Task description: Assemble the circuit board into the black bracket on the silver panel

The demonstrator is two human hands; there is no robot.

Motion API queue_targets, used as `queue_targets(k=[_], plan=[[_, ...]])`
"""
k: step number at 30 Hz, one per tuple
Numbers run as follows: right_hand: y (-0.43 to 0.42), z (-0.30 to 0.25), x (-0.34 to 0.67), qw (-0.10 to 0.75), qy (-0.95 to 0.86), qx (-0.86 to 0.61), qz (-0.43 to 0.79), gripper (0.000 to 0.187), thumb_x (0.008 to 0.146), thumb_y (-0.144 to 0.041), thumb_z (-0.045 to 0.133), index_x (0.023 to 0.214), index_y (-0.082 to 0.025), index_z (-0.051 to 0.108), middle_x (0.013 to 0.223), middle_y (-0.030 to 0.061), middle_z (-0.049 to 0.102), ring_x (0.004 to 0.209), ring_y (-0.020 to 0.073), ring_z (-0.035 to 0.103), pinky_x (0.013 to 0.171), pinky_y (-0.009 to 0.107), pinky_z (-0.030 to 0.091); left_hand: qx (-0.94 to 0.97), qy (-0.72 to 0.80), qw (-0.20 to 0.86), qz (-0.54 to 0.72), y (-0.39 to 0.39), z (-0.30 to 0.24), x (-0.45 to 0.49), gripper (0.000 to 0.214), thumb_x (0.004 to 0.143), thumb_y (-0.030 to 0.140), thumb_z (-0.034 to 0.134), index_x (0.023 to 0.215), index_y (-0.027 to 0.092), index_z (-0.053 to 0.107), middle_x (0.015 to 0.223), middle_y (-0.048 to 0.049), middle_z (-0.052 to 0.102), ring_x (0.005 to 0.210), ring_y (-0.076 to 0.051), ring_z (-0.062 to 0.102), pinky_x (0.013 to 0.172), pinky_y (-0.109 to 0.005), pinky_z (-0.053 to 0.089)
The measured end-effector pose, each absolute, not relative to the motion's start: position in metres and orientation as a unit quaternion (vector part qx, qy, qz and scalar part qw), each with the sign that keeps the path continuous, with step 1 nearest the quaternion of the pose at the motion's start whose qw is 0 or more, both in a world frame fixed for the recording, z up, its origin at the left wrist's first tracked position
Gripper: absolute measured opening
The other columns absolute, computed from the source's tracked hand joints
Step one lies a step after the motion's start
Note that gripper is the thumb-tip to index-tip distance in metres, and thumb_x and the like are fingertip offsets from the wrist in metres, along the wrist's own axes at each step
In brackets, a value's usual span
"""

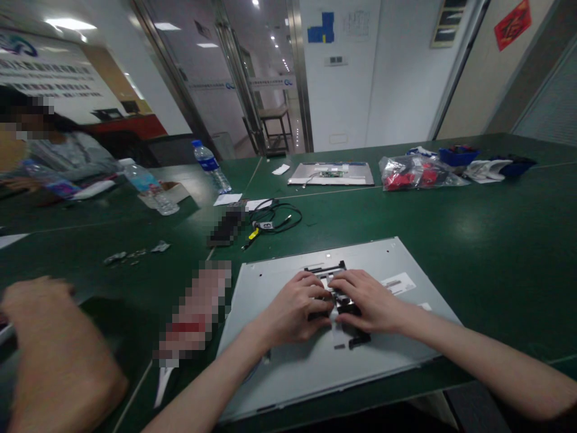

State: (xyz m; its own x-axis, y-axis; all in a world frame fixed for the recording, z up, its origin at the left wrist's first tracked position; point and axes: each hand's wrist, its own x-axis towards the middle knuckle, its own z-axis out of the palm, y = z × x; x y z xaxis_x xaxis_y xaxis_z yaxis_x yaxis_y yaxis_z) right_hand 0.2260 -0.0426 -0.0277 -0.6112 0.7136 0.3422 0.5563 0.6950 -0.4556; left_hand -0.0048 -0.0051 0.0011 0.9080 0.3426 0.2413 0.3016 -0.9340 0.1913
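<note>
A grey metal panel (324, 361), the back of a flat display, lies on the green table (496, 240) in front of me. A black bracket (345, 304) sits at its middle. My left hand (295, 307) and my right hand (367, 300) rest side by side on this bracket, fingers curled and pressing on its black parts. A small separate black piece (359, 341) lies on the panel just below my right hand.
Another person's arm (54, 355) reaches in at lower left. A black cable (270, 219) and a dark device (228, 227) lie beyond the panel. Water bottles (211, 166) stand at the left, a second panel (331, 174) and bags of parts (419, 171) at the back.
</note>
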Motion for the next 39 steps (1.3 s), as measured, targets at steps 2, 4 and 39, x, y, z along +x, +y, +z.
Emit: queue_targets(k=[2, 4, 39], plan=[[-0.043, -0.0281, 0.2254, 0.252, -0.885, -0.36, 0.156, 0.052, 0.086, -0.033, 0.066, 0.131, -0.019, 0.046, 0.127, 0.0136, 0.055, 0.118, 0.0285, 0.05, 0.1, 0.047, 0.043, 0.974, 0.165, 0.071, 0.136, -0.0049, 0.0009, -0.0047, 0.014, 0.089, 0.035, 0.063, 0.097, 0.026, 0.069, 0.099, -0.0009, 0.073, 0.1, -0.022, 0.061, 0.095, -0.043, 0.039], [-0.0435, -0.0285, 0.2247, 0.251, -0.884, -0.361, 0.157, 0.051, 0.085, -0.031, 0.065, 0.131, -0.018, 0.047, 0.127, 0.0139, 0.055, 0.118, 0.0286, 0.05, 0.1, 0.047, 0.042, 0.974, 0.166, 0.069, 0.136, -0.0048, 0.0004, -0.0045, 0.014, 0.089, 0.035, 0.063, 0.099, 0.026, 0.069, 0.099, -0.0011, 0.073, 0.1, -0.022, 0.061, 0.095, -0.043, 0.04], [-0.038, -0.0253, 0.2307, 0.263, -0.895, -0.352, 0.078, 0.023, 0.089, -0.03, 0.063, 0.109, -0.02, 0.06, 0.111, 0.0096, 0.064, 0.105, 0.0252, 0.056, 0.094, 0.045, 0.041, 0.969, 0.178, 0.062, 0.163, -0.0042, -0.0012, -0.0042, 0.015, 0.092, 0.03, 0.058, 0.099, 0.028, 0.071, 0.102, 0.0, 0.073, 0.097, -0.02, 0.062, 0.092, -0.042, 0.042]])
